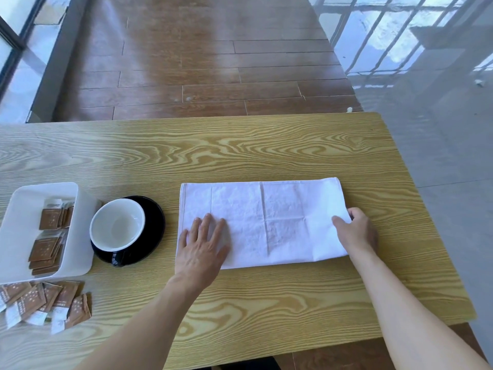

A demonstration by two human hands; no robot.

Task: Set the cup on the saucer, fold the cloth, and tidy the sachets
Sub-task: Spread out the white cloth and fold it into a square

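Note:
A white cloth (266, 220) lies folded into a long rectangle on the wooden table (240, 150). My left hand (202, 244) rests flat on its left end, fingers spread. At the cloth's right edge my right hand (356, 231) pinches the fabric between thumb and fingers. To the left, a white-lined black cup (117, 225) stands on a black saucer (153, 222). Several brown sachets (50, 217) lie in a white tray (77, 236). More loose sachets (45, 303) are scattered on the table in front of the tray.
The table's far edge and right edge are close to the cloth. Beyond the table lie a brown plank floor (208, 62) and a grey tiled floor (440, 129) on the right.

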